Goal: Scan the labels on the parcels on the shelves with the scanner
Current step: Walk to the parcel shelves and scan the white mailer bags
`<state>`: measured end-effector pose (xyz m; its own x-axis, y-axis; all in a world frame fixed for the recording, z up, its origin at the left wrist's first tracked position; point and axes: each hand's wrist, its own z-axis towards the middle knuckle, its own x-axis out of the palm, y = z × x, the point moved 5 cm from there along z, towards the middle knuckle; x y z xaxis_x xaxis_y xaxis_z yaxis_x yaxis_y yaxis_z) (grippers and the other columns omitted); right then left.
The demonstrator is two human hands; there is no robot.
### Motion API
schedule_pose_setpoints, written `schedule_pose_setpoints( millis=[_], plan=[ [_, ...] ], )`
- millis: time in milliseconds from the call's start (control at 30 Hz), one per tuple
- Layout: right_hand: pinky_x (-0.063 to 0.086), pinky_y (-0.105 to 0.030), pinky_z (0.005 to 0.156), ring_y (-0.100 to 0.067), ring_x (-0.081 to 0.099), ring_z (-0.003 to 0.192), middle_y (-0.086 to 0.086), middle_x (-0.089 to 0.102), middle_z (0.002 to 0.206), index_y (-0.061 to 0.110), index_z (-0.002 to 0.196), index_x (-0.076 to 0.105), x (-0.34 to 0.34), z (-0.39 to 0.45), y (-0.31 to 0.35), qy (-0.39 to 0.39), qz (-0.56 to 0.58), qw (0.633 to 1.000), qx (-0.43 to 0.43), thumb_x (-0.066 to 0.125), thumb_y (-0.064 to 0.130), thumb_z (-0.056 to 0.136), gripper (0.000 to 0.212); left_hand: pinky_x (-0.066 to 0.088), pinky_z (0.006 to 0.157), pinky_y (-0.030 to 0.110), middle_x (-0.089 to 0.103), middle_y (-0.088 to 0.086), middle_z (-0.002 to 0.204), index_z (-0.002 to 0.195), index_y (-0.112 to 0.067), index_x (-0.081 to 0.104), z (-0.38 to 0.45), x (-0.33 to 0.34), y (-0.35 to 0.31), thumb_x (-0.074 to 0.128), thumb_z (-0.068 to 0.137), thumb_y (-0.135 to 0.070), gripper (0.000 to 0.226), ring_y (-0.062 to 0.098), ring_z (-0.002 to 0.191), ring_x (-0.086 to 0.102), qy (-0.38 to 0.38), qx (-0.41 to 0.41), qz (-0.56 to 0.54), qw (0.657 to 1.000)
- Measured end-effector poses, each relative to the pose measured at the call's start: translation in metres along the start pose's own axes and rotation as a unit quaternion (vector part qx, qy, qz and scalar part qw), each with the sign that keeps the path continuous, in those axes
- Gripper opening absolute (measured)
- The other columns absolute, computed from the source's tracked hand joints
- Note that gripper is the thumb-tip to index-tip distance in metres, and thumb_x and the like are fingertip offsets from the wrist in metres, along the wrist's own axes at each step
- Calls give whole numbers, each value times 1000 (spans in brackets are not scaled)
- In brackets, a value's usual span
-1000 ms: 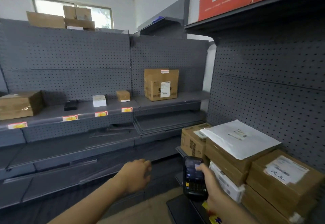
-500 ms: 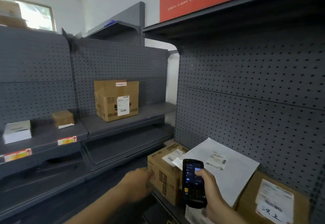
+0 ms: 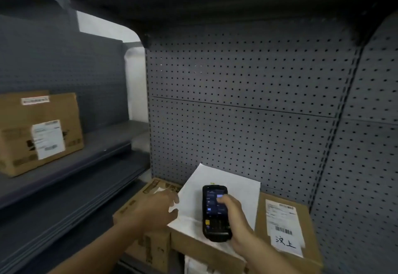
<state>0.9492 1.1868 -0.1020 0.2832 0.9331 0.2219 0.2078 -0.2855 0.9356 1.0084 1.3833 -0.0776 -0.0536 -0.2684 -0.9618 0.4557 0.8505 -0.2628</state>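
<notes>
Quickly, head view: we clench the scanner (image 3: pixel 216 213) in our right hand (image 3: pixel 235 220), thumb on its screen, over the white mailer (image 3: pixel 237 189). Our left hand (image 3: pixel 158 210) spreads loose, grasping nothing, fingertips touching the mailer's left edge above a brown carton (image 3: pixel 137 204). Risk: the scanner hides the mailer's label, so the beam may miss. The labelled carton (image 3: pixel 284 224) sits just right of the grip, at the shelf's back.

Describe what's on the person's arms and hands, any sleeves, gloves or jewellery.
Both forearms are bare as far as the frame shows: no sleeves reach into view. The left hand and right hand wear no gloves. No watch, bracelet or ring is visible, though motion blur hides fine detail.
</notes>
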Motion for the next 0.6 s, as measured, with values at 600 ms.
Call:
schedule_pose_setpoints(
  millis=[600],
  plan=[
    [59, -51, 82, -37, 69, 88, -22, 68, 106, 18, 130, 46, -40, 0, -9, -258, 79, 963, 7, 64, 19, 85, 48, 39, 98, 32, 36, 8, 131, 129, -19, 36, 126, 52, -9, 37, 97, -36, 37, 25, 120, 38, 67, 69, 47, 994]
  ],
)
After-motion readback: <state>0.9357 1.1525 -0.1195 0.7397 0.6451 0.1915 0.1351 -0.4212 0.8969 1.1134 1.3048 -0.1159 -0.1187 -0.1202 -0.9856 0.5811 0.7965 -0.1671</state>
